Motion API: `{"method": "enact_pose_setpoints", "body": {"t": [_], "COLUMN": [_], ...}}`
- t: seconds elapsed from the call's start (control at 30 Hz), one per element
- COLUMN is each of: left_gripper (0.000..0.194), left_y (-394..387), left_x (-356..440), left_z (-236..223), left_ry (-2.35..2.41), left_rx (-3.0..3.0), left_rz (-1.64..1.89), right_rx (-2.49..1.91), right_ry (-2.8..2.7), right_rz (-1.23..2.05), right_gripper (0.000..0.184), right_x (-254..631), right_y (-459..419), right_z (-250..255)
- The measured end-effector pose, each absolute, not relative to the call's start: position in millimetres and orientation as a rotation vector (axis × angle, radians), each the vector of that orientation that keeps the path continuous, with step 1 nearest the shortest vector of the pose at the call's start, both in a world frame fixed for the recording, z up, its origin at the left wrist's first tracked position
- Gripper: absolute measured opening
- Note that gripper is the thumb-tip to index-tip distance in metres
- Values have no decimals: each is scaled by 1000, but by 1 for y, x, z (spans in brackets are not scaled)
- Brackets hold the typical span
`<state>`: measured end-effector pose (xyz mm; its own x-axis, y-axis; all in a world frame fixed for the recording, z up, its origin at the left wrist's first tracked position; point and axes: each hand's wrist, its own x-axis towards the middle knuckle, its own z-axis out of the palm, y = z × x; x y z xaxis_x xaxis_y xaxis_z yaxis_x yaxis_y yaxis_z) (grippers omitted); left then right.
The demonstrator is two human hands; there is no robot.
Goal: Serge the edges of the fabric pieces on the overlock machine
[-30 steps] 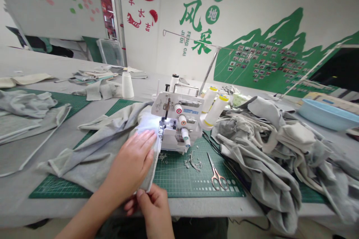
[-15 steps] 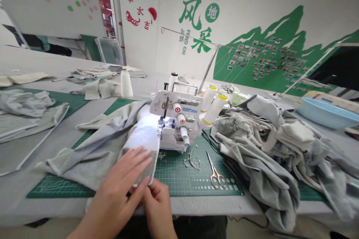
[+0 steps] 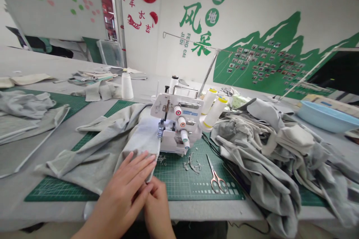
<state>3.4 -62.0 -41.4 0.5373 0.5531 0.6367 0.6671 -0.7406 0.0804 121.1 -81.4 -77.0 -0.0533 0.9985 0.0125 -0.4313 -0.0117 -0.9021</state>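
A white overlock sewing machine (image 3: 179, 119) stands at the middle of the table. Grey fabric (image 3: 140, 134) runs from its presser foot toward me, its right edge in line with the foot. My left hand (image 3: 130, 183) lies flat on this cloth, fingers stretched out toward the machine. Just to the right, my right hand (image 3: 157, 198) pinches the near end of the fabric edge between thumb and fingers. The left thumb overlaps the right fingers, partly hiding the grip. The rest of the cloth spreads in folds to the left.
Copper-handled scissors (image 3: 217, 179) and thread scraps (image 3: 193, 163) lie on the green cutting mat (image 3: 179, 190). A heap of grey fabric (image 3: 258, 157) fills the right side, near a blue basin (image 3: 327, 114). Thread cones (image 3: 214, 112) stand behind the machine; another cone (image 3: 127, 86) is farther left.
Both hands have moved slightly forward toward the machine along with the fabric edge. The left fingertips are now closer to the presser foot. The whole view has shifted down a little.
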Motion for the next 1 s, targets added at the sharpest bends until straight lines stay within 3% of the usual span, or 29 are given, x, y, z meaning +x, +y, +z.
{"method": "enact_pose_setpoints", "body": {"t": [1.0], "left_gripper": [50], "left_y": [-40], "left_x": [7], "left_z": [-31], "left_ry": [-1139], "left_rx": [-2631], "left_rz": [-1029], "right_rx": [-835], "right_ry": [-843], "right_rz": [1356], "right_gripper": [45], "right_x": [120], "right_y": [-75], "right_z": [-76]}}
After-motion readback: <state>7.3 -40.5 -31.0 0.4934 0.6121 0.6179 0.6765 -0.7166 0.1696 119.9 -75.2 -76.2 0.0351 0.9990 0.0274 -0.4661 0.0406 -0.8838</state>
